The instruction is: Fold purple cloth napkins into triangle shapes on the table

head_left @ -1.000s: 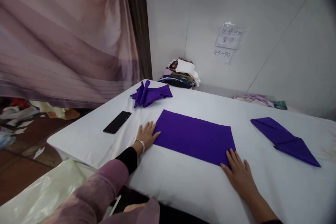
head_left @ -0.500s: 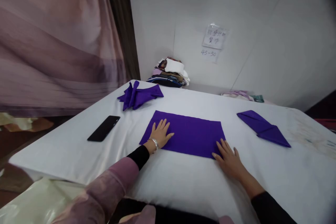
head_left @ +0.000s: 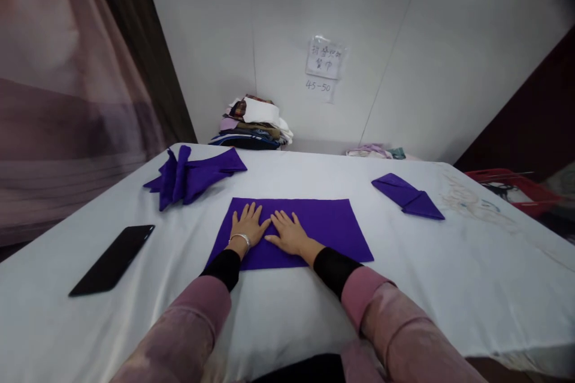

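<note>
The left hand (head_left: 248,225) and right hand (head_left: 288,234) lie flat, spread and gripping nothing, on the left part of the cloth (head_left: 329,221), midway between the side edges of the surface (head_left: 449,287). A phone (head_left: 113,260) lies towards the left edge, a bunched napkin (head_left: 200,179) by the far left corner, a folded napkin (head_left: 404,194) towards the far right.

Right hand (head_left: 287,232) gone from near right corner of purple napkin (head_left: 327,224), now rests just beside left hand (head_left: 248,224), itself shifted inward from left edge.
</note>
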